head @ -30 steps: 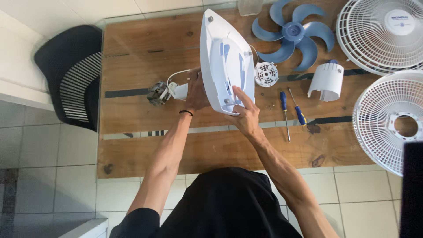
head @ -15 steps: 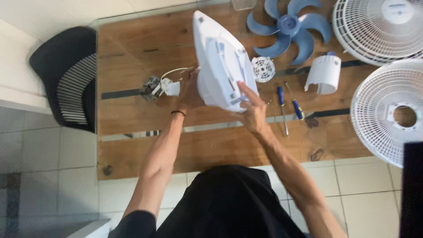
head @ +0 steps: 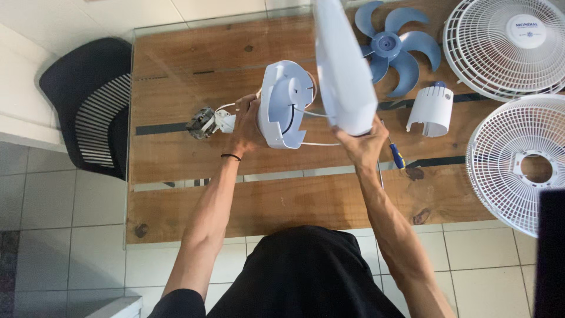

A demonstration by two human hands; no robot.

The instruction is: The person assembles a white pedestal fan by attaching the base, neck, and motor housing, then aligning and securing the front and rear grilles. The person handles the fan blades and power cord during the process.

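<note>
Fan housing split: left hand (head: 246, 126) grips rear shell (head: 282, 106), right hand (head: 365, 144) front cover (head: 341, 65).

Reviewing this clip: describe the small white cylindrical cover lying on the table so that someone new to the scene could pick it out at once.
Start at the wooden table and go to its right side, where two round white fan grilles lie. Just left of them, below the blue fan blade, lies the white cylindrical cover. Unlike the flat wire grilles, it is a small solid shell with a notched open end and a blue cap.
</note>
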